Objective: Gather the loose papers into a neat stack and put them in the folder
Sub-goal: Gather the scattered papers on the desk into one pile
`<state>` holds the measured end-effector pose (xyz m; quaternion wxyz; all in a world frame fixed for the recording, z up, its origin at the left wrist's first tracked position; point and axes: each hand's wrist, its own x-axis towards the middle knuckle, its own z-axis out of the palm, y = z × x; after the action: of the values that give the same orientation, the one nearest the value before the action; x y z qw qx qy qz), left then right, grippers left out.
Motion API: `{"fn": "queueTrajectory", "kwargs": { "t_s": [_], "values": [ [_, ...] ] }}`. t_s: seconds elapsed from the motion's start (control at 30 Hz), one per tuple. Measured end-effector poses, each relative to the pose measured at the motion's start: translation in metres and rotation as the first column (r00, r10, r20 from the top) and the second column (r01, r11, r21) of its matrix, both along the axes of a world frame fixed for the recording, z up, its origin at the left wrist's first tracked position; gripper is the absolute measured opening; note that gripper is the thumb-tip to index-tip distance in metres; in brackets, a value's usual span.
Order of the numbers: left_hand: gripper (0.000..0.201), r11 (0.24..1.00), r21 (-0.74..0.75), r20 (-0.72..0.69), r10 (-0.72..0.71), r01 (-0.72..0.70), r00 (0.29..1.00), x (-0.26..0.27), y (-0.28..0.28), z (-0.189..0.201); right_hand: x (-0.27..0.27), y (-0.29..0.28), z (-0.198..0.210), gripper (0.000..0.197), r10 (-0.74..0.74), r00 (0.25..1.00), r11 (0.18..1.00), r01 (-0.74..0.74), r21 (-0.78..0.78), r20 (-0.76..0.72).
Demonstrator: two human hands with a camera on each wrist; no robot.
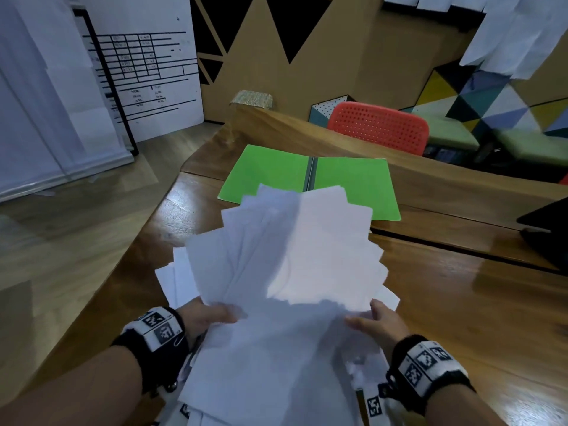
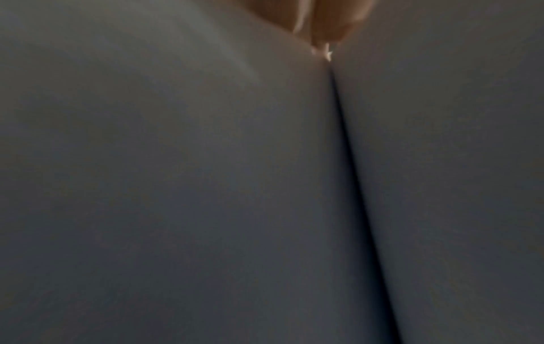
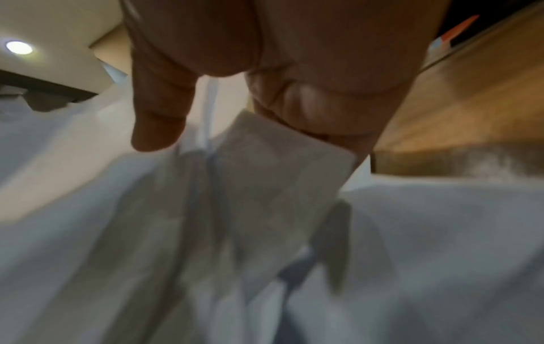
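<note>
A fanned, uneven bundle of white papers (image 1: 285, 250) is lifted above the wooden table (image 1: 461, 302). My left hand (image 1: 212, 315) grips its left lower edge and my right hand (image 1: 373, 321) grips its right lower edge. In the right wrist view my right hand (image 3: 241, 130) pinches sheet corners (image 3: 282, 163) between thumb and fingers. The left wrist view is filled by dim grey paper (image 2: 206, 186), with fingertips (image 2: 329, 25) at the top. An open green folder (image 1: 353, 182) lies flat just beyond the bundle. More sheets (image 1: 178, 281) lie on the table underneath.
A red perforated chair (image 1: 379, 126) stands behind the table's far edge. A dark object (image 1: 547, 229) sits at the table's right side. A whiteboard with a printed chart (image 1: 144, 72) stands at the back left over wood flooring.
</note>
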<state>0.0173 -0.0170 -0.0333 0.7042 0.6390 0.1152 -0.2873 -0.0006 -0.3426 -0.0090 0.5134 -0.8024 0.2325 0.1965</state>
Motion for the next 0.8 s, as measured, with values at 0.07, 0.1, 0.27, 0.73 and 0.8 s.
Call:
{"fn": "queueTrajectory", "kwargs": {
  "t_s": [0.07, 0.1, 0.27, 0.73, 0.8],
  "values": [
    [0.067, 0.993, 0.078, -0.030, -0.081, 0.083, 0.996, -0.001, -0.013, 0.004, -0.002, 0.011, -0.006, 0.027, 0.057, 0.998, 0.998, -0.057, -0.024, 0.003],
    [0.067, 0.984, 0.137, -0.040, -0.105, 0.109, 0.994, -0.003, -0.021, 0.004, -0.002, 0.014, -0.010, 0.029, 0.079, 0.997, 0.996, -0.079, -0.037, -0.002],
    [0.079, 0.930, 0.338, 0.005, -0.155, 0.144, 0.988, -0.006, -0.025, 0.007, -0.003, 0.014, -0.017, 0.022, 0.038, 0.999, 0.999, -0.037, 0.033, -0.035],
    [0.071, 0.720, 0.691, 0.072, 0.020, -0.065, 0.997, 0.015, -0.049, 0.018, 0.003, -0.015, -0.011, 0.030, -0.224, 0.970, 0.974, 0.223, -0.029, -0.091],
    [0.078, 0.589, 0.803, 0.000, 0.148, -0.088, 0.989, 0.015, -0.039, 0.012, -0.003, -0.025, -0.020, 0.049, -0.230, 0.961, 0.969, 0.212, -0.125, -0.151]
  ]
}}
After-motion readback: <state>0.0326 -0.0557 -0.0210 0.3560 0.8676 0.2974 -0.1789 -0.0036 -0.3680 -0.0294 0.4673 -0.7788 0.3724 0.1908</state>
